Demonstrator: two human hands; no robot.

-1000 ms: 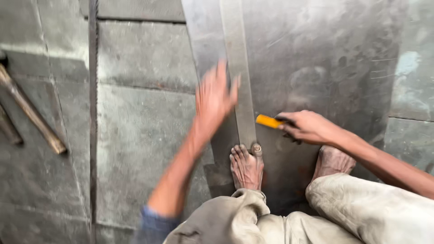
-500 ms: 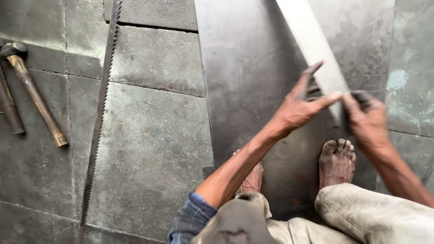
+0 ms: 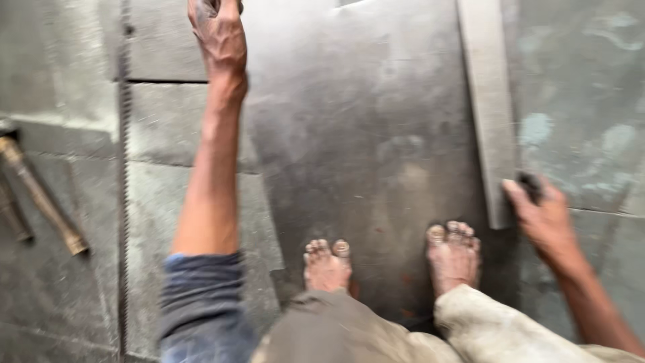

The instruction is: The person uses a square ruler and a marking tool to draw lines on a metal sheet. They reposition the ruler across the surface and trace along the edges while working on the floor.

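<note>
The left hand point(image 3: 218, 30) reaches out at eleven o'clock to the far left edge of the metal sheet point(image 3: 363, 148); whether it grips is blurred. The right hand point(image 3: 544, 218), at four o'clock, closes on a small dark tool beside the near end of the flat metal strip point(image 3: 487, 101) lying along the sheet's right side. Both bare feet point(image 3: 390, 262) stand on the sheet, seemingly pinning it to the floor point(image 3: 74, 282).

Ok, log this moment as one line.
left hand: at metal sheet top edge | right hand: by straightedge lower end | feet: on sheet
</note>
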